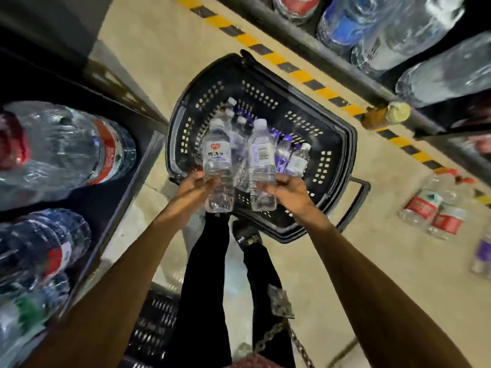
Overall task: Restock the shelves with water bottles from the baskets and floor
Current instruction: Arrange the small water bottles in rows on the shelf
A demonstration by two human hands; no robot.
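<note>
I look straight down at a black plastic basket (332, 155) on the floor, with several small water bottles (288, 152) inside. My left hand (192, 185) grips one clear bottle with a red heart label (218, 160) near its lower half, above the basket's near rim. My right hand (285, 191) grips a second clear bottle with a barcode label (261, 158) the same way. Both bottles point cap-away from me, side by side.
Shelves with large water jugs (66, 144) run along the left, and more large bottles (438, 73) fill the shelf at the upper right. Red-labelled bottles (435, 208) lie on the floor at right. A second black basket (156, 322) stands by my legs. Yellow-black tape (300, 73) marks the floor.
</note>
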